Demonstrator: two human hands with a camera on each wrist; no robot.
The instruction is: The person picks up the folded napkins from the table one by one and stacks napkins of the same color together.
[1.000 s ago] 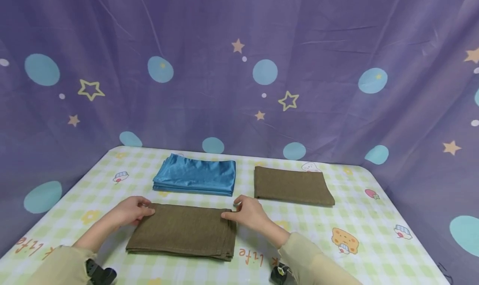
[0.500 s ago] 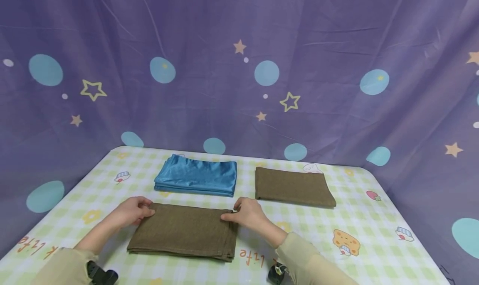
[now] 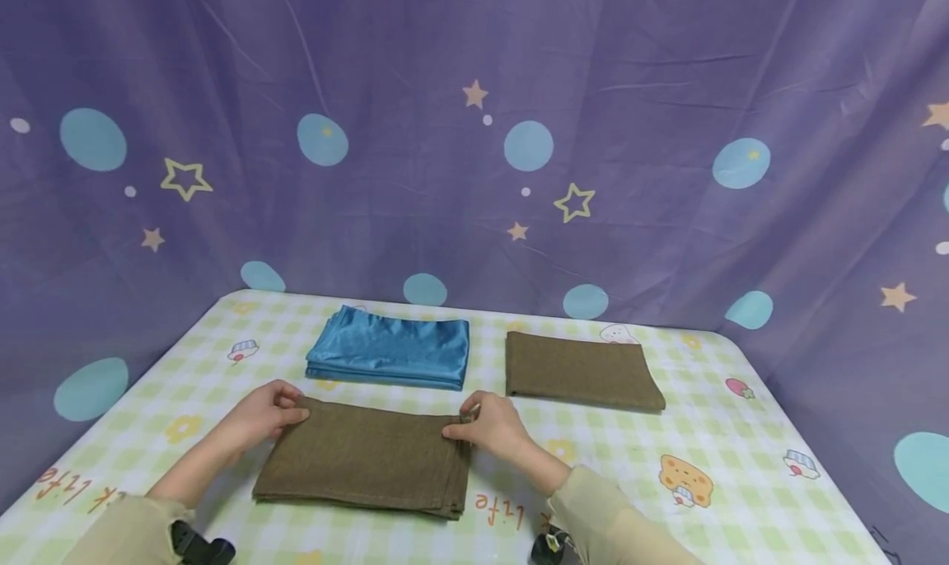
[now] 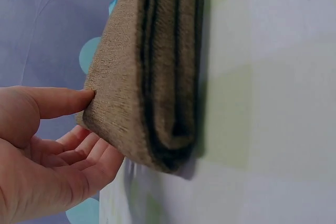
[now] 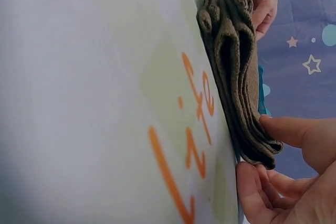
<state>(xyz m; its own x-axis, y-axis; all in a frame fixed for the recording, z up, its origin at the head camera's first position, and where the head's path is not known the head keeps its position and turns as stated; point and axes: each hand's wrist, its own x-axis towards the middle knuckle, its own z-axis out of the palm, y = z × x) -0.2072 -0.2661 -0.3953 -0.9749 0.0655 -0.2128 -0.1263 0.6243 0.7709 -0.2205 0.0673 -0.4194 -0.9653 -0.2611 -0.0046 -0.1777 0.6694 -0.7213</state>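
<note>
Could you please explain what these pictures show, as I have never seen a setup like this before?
There is no machine here: a person works with two bare hands. The widest picture comes from a camera worn on the head, looking forward and down; the two closer ones come from cameras on the left and right wrists.

On the table, which has a checked cover, lie three folded cloths: the near brown cloth, with the blue cloth and the far brown cloth behind it. A purple curtain hangs beyond.

The left hand pinches the near brown cloth at its far left corner, and the right hand holds its far right corner.
</note>
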